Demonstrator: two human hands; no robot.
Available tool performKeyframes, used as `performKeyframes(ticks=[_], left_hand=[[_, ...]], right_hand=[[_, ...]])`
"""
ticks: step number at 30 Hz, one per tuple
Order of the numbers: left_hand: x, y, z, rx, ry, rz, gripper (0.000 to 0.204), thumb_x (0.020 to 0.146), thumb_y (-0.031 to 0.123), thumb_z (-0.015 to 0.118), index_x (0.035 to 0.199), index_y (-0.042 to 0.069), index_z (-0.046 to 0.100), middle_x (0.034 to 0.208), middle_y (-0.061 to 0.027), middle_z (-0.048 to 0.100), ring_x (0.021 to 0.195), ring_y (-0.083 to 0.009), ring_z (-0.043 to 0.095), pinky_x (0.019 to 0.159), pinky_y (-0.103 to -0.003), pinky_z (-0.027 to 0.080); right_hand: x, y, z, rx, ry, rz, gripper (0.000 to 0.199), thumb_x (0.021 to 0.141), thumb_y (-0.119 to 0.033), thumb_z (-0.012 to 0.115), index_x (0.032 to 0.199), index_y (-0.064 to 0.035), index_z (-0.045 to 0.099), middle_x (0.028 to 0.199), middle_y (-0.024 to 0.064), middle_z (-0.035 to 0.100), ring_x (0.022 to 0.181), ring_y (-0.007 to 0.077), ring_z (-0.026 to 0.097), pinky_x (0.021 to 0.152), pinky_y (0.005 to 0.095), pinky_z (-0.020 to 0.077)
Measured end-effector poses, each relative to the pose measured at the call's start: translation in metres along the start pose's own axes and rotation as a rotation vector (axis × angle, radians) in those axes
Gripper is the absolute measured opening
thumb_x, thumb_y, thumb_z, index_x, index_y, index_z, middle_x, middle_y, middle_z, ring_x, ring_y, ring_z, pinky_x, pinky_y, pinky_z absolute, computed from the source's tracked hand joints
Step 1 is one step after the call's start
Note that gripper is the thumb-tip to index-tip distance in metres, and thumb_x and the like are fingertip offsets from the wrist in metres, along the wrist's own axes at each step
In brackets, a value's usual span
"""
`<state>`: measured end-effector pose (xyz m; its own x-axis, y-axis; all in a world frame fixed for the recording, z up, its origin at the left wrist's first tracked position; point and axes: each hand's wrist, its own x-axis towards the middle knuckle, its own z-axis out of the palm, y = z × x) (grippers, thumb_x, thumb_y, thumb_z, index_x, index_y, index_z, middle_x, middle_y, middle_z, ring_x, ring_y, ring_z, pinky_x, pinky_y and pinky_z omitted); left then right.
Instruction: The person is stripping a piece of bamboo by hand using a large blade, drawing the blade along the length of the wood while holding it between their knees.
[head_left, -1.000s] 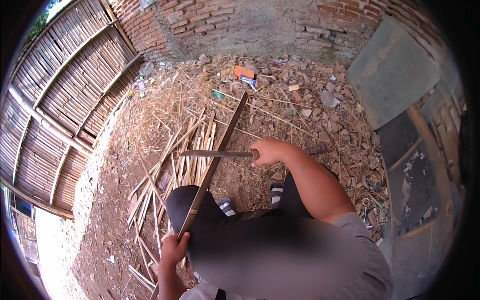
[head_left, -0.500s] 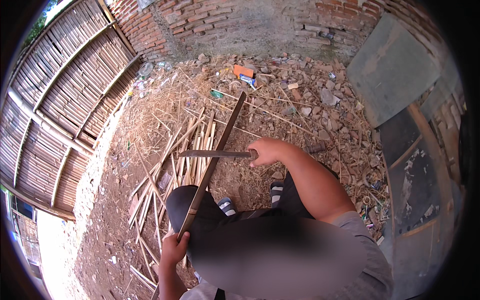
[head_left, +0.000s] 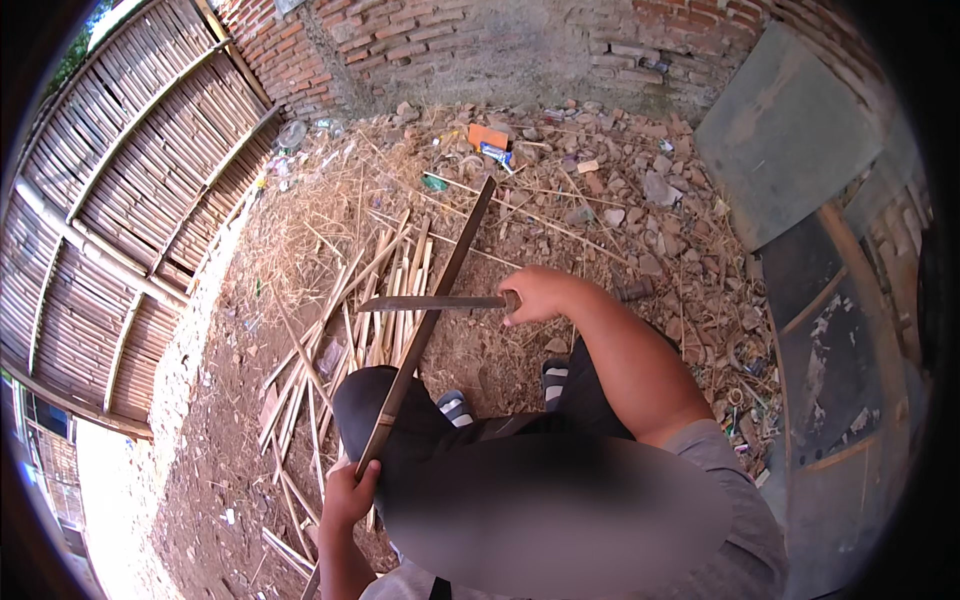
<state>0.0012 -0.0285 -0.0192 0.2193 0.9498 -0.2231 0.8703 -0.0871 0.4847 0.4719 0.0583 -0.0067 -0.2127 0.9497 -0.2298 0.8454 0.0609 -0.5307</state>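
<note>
My left hand [head_left: 350, 492] is closed round the lower part of a long, dark brown bamboo strip [head_left: 402, 378], which slants up and away to the right past my left knee. Closed on the handle of a machete [head_left: 432, 303], my right hand [head_left: 538, 295] is out in front of my knees. The machete's long, worn blade points left and lies across the bamboo strip, over its upper half. Below and beyond them, a loose pile of pale split bamboo sticks [head_left: 318, 345] lies on the ground.
A bamboo slat fence [head_left: 140, 170] stands on the left and a brick wall [head_left: 480, 60] at the back. Rubble [head_left: 640, 215] and bits of litter cover the far ground. On the right lean a grey board [head_left: 790, 135] and dark panels [head_left: 835, 360].
My right hand and the machete have shifted very slightly up and to the right. The bamboo strip's far end has edged slightly right; my left hand keeps its grip.
</note>
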Motion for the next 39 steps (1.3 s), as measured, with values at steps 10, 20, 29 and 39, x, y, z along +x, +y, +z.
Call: performKeyframes(ticks=[10,20,29,39], left_hand=[[0.002,-0.009,0.003,-0.05,-0.008,-0.022,0.052,0.096,0.044,0.061,0.075,-0.003,0.065,0.059,-0.0177,0.059,0.057,-0.0268,0.061,0.059,-0.043,0.045],[0.0,0.004,-0.005,-0.11,-0.071,-0.074,0.054,0.097,0.048,0.06,0.076,-0.002,0.066,0.063,-0.008,0.063,0.062,-0.0168,0.06,0.059,-0.038,0.047],[0.003,-0.008,0.0,-0.083,-0.078,-0.072,0.054,0.097,0.047,0.061,0.076,-0.002,0.066,0.063,-0.0075,0.063,0.063,-0.0158,0.061,0.06,-0.036,0.047],[-0.001,-0.001,-0.002,-0.117,-0.027,-0.067,0.05,0.096,0.044,0.062,0.077,-0.002,0.067,0.062,-0.0152,0.064,0.061,-0.0249,0.066,0.061,-0.041,0.048]], right_hand=[[0.001,0.001,0.002,0.006,0.012,-0.013,0.041,0.077,-0.037,0.08,0.106,-0.0095,0.07,0.094,0.0136,0.07,0.093,0.0313,0.067,0.079,0.0448,0.051],[0.007,0.004,0.012,0.014,0.027,-0.06,0.046,0.077,-0.039,0.08,0.109,-0.0078,0.068,0.091,0.0141,0.069,0.089,0.0324,0.067,0.075,0.0445,0.0508],[-0.001,0.015,-0.003,0.11,0.082,-0.025,0.052,0.075,-0.039,0.08,0.113,-0.0057,0.067,0.097,0.0155,0.07,0.093,0.0315,0.068,0.079,0.0437,0.0511],[0.0,0.012,-0.007,0.048,0.136,-0.016,0.056,0.075,-0.043,0.081,0.116,-0.0065,0.067,0.095,0.0151,0.068,0.09,0.0308,0.066,0.077,0.0416,0.0503]])
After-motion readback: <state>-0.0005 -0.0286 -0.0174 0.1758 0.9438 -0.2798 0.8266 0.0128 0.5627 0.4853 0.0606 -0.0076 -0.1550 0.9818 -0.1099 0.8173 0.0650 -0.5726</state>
